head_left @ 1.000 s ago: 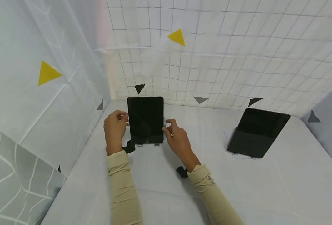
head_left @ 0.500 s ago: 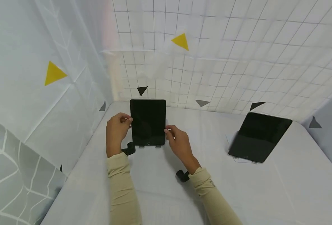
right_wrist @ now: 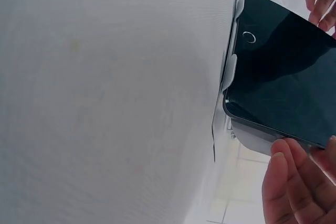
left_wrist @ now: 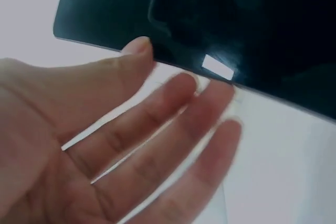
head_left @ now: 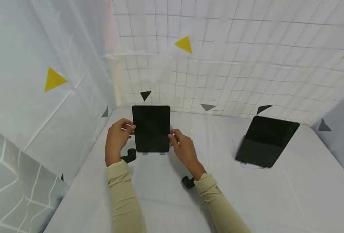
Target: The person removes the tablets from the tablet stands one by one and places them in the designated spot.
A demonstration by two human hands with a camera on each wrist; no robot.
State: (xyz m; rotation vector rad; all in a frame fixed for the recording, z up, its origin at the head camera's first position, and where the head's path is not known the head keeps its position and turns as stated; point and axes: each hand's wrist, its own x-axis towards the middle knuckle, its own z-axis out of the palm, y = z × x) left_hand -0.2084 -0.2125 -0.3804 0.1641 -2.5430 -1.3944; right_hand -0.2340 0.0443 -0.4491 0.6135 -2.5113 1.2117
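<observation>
A black tablet (head_left: 152,129) leans nearly upright on a stand, its lower edge resting on two small grey lips (right_wrist: 230,72). My left hand (head_left: 117,137) is at its left edge; the thumb overlaps the edge of the screen while the fingers (left_wrist: 157,111) extend fairly straight beside it. On the opposite side my right hand (head_left: 184,147) pinches the tablet's right edge, thumb toward the front and fingertips at the side. Part of the grey stand (right_wrist: 254,137) shows behind the tablet; the rest is hidden.
A second black tablet (head_left: 266,142) leans on a similar stand to the right. Behind both rises a white wall sheet with grid lines (head_left: 218,71). A pale sheet (head_left: 72,97) hangs on the left. White cloth covers the table (head_left: 166,200). Black wrist cameras (head_left: 129,156) are strapped to the wrists.
Both hands stay at the tablet's edges. The left hand's thumb has come onto the left edge, then the hand has shifted slightly outward with its fingers looser. The right hand hardly moves.
</observation>
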